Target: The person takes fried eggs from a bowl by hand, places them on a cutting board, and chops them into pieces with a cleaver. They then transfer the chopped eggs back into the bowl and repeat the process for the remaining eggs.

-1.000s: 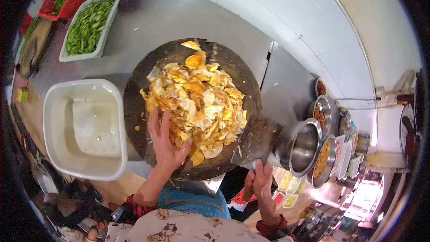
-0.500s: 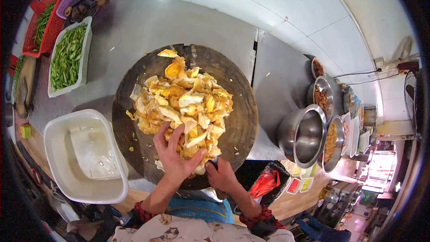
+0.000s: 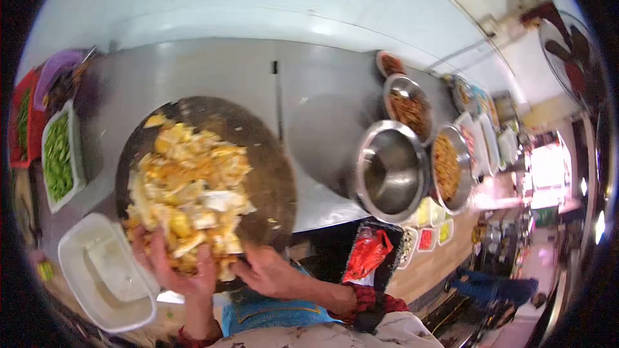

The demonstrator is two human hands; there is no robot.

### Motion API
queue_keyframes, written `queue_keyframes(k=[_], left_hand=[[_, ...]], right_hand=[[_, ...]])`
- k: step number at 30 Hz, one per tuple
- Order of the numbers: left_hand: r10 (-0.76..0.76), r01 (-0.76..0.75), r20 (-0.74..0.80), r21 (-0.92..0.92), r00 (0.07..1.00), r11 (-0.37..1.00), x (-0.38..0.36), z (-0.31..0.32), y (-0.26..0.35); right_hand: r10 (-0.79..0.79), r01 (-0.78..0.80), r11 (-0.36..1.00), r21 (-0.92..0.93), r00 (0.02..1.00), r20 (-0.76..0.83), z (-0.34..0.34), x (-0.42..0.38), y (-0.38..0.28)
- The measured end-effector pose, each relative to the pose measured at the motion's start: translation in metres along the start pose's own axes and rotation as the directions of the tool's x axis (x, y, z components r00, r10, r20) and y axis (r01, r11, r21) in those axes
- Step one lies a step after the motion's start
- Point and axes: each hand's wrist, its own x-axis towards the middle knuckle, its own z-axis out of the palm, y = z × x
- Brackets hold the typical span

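A large heap of cut fried egg (image 3: 193,180), yellow and white, covers much of a round wooden chopping block (image 3: 271,174). My left hand (image 3: 180,270) lies against the near left side of the heap, fingers spread and touching the egg. At the near right edge, my right hand (image 3: 267,272) is closed around a knife; only a dark sliver shows by the fingers, and the blade is hidden by egg. Both hands are somewhat blurred. Left of the block stands a white plastic tub (image 3: 68,245) with a little liquid inside.
An empty steel bowl (image 3: 392,171) stands on the right of the counter, near bowls of shredded food (image 3: 447,164) and brown strips (image 3: 409,113). A white basket of green peppers (image 3: 58,154) sits at the left. A red plastic bag (image 3: 369,254) lies at the front right.
The view has swung right, so the block and tub appear farther left and the steel bowls nearer the middle. Both hands remain at the heap's near edge, the left farther round its left side.
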Motion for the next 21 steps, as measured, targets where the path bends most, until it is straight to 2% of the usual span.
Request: queue_keyframes(k=[1, 2, 3, 5, 6, 8, 9, 10, 11, 13, 15, 17, 18, 19, 20, 21], left_hand=[[-0.012, 0.010, 0.056, 0.028, 0.998, 1.000, 0.008, -0.003, 0.011], [-0.003, 0.002, 0.053, 0.027, 0.999, 1.000, 0.013, 0.000, 0.021], [0.005, -0.007, 0.046, 0.034, 0.999, 0.999, 0.019, 0.004, 0.032], [0.091, -0.092, 0.047, 0.020, 0.995, 0.996, 0.033, 0.014, 0.057], [0.132, -0.134, 0.071, 0.018, 0.989, 0.991, 0.038, 0.020, 0.074], [0.196, -0.201, 0.140, 0.023, 0.971, 0.979, 0.039, 0.033, 0.101], [0.180, -0.164, 0.120, -0.132, 0.976, 0.978, 0.041, 0.045, 0.123], [0.209, -0.179, 0.132, -0.209, 0.969, 0.961, 0.042, 0.057, 0.140], [0.237, -0.188, 0.144, -0.287, 0.961, 0.939, 0.041, 0.071, 0.157], [0.251, -0.159, 0.172, -0.422, 0.953, 0.892, 0.035, 0.101, 0.196], [0.326, -0.202, 0.129, -0.560, 0.937, 0.803, 0.024, 0.137, 0.229], [0.328, -0.148, 0.180, -0.628, 0.928, 0.764, 0.007, 0.170, 0.261], [0.295, -0.086, 0.195, -0.684, 0.935, 0.725, -0.008, 0.192, 0.271], [0.264, -0.021, 0.217, -0.734, 0.940, 0.679, -0.025, 0.215, 0.277], [0.287, 0.009, 0.271, -0.742, 0.919, 0.670, -0.038, 0.231, 0.279], [0.285, 0.069, 0.377, -0.699, 0.881, 0.712, -0.052, 0.244, 0.276]], right_hand=[[-0.021, 0.023, 0.999, 0.023, 0.999, -0.045, -0.007, 0.000, -0.004], [0.049, -0.049, 0.997, 0.059, 0.999, -0.009, -0.019, -0.002, -0.011], [0.051, -0.048, 0.997, 0.057, 0.998, -0.038, -0.028, -0.005, -0.010], [-0.051, 0.056, 0.998, 0.032, 0.991, -0.124, -0.044, -0.012, -0.007], [0.005, 0.003, 0.998, 0.060, 0.991, -0.132, -0.056, -0.018, -0.006], [0.002, 0.007, 0.999, 0.043, 0.977, -0.211, -0.087, -0.037, -0.013], [0.004, 0.003, 1.000, 0.023, 0.961, -0.278, -0.104, -0.048, -0.014], [0.122, -0.103, 0.991, 0.083, 0.953, -0.277, -0.119, -0.059, -0.011], [-0.023, 0.030, 0.999, 0.012, 0.911, -0.413, -0.128, -0.071, 0.000], [0.178, -0.113, 0.981, 0.157, 0.846, -0.503, -0.158, -0.096, -0.001], [0.325, -0.334, 0.938, 0.098, 0.739, -0.590, -0.185, -0.123, 0.016], [0.304, -0.386, 0.921, 0.053, 0.626, -0.718, -0.212, -0.138, 0.032], [0.164, -0.377, 0.920, -0.107, 0.618, -0.769, -0.227, -0.144, 0.030], [0.166, -0.397, 0.908, -0.137, 0.639, -0.751, -0.242, -0.150, 0.039], [0.137, -0.455, 0.857, -0.242, 0.654, -0.744, -0.252, -0.154, 0.055], [0.107, -0.503, 0.793, -0.345, 0.671, -0.733, -0.262, -0.157, 0.071]])
